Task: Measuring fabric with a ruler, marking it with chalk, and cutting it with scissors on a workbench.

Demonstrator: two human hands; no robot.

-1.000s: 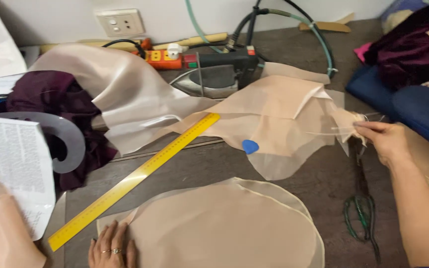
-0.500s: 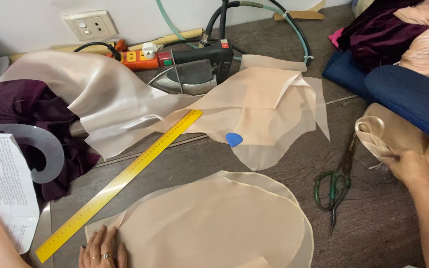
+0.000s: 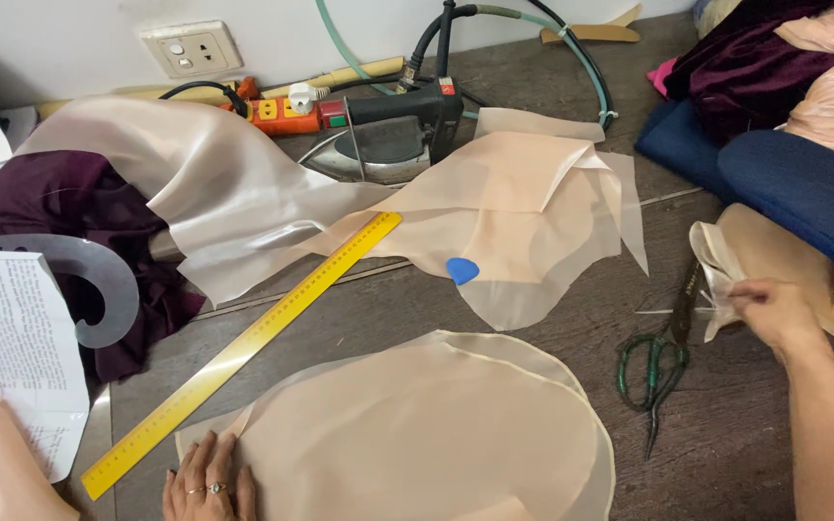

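A yellow ruler [image 3: 243, 352] lies diagonally on the grey work surface [image 3: 533, 318]. A blue chalk piece [image 3: 462, 270] rests on a loose peach fabric piece [image 3: 523, 203]. Beyond it stand a steam iron [image 3: 388, 135], an orange power strip [image 3: 277, 114] and a wall socket [image 3: 192, 48]. Dark purple cloth [image 3: 60, 207] and a clear curve template [image 3: 89, 280] lie opposite.

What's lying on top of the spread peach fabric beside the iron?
On the peach fabric lie a blue chalk piece and the upper end of the yellow ruler. The iron's base overlaps its edge. Whatever sits beneath the folded layers is covered.
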